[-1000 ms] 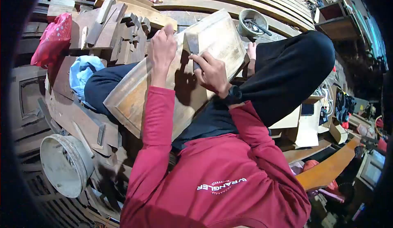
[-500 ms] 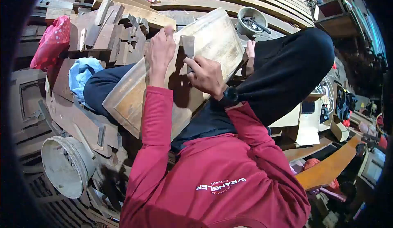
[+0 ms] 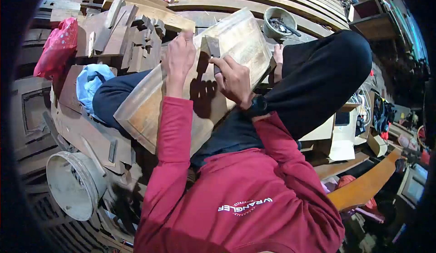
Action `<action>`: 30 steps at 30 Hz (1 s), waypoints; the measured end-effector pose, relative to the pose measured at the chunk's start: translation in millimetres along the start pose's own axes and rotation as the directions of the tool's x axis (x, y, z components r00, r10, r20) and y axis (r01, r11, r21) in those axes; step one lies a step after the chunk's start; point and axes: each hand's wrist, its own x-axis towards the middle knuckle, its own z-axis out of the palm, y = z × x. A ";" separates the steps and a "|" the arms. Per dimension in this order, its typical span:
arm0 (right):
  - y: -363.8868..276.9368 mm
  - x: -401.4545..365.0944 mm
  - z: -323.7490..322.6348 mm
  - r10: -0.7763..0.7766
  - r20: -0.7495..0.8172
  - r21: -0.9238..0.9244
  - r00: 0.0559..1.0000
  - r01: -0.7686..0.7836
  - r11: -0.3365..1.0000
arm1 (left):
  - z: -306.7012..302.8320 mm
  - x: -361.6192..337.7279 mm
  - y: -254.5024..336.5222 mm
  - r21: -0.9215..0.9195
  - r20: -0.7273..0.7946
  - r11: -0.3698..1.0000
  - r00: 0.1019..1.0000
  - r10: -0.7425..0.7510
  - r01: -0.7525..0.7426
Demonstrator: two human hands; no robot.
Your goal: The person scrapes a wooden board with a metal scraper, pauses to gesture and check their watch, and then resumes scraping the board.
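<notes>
Your right hand (image 3: 235,80) pinches a flat grey blade-like tool (image 3: 212,45) between thumb and fingers, over the pale rectangular wooden panel (image 3: 247,39) that lies slantwise across your lap. Your left hand (image 3: 180,58) is raised by the panel's left edge, its fingers curled in; you cannot tell from this view whether they grip anything. Your right leg in black trousers (image 3: 322,78), bent high, blocks the way from the panel to the right side, where a curved orange-brown plank (image 3: 365,185) and an opened pale cardboard box (image 3: 343,145) lie. Far and just beyond the panel's right end is a round grey bucket (image 3: 273,31); farther off run long brown wooden beams (image 3: 254,3). To the left, you have dark wood offcuts (image 3: 120,37), a pink plastic bag (image 3: 56,48) and, against your left leg, a crumpled light-blue cloth (image 3: 92,85). A dusty off-white bucket (image 3: 94,173) leans over at the near left. Your left forearm covers part of the panel, a hard shadow darkens its middle, and whether the tool's edge touches the wood is unclear. The dark bits in the grey bucket are too small to identify, and the far right sinks into darkness.
</notes>
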 end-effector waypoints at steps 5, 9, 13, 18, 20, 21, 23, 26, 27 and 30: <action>-4.8 -1.6 2.0 -0.081 0.039 -0.046 0.996 0.083 0.996 | 0.2 1.1 2.0 0.002 -0.001 1.000 1.000 0.005 -0.005; 4.6 -0.9 8.6 -0.027 0.100 -0.069 0.995 0.034 0.997 | 7.9 2.4 -6.4 -0.024 -0.059 0.999 0.997 0.042 -0.043; 3.1 0.6 2.4 -0.025 0.067 -0.093 0.997 0.031 0.995 | 7.2 3.4 -5.3 -0.015 -0.035 0.999 0.999 0.030 -0.030; 7.8 2.8 10.8 0.075 0.078 -0.088 0.994 -0.068 0.994 | 0.1 1.9 2.9 0.046 -0.008 0.999 1.000 0.007 -0.007; 4.4 0.3 5.8 0.048 0.057 -0.066 0.997 -0.044 0.997 | -1.9 0.2 5.7 0.031 -0.008 0.999 1.000 0.017 -0.016; 0.8 1.5 1.7 0.032 0.053 -0.053 0.998 -0.029 0.998 | -4.4 -2.3 8.0 0.022 -0.008 1.000 1.000 0.014 -0.014; 0.5 0.9 2.4 0.055 0.056 -0.046 0.997 -0.052 0.998 | 2.7 -0.7 -0.8 0.043 -0.011 0.999 1.000 0.020 -0.019; 15.7 -2.4 15.5 0.103 0.063 -0.096 0.993 -0.097 0.991 | 3.4 2.2 -0.4 0.039 -0.011 0.999 1.000 0.027 -0.027; 12.2 0.4 10.9 0.088 0.050 -0.074 0.995 -0.085 0.994 | 1.7 3.6 2.0 0.047 0.000 0.999 1.000 0.022 -0.022; 2.0 4.1 2.2 0.080 0.037 0.018 0.996 -0.081 0.997 | 2.4 0.8 -0.3 -0.003 -0.010 0.998 0.998 0.057 -0.057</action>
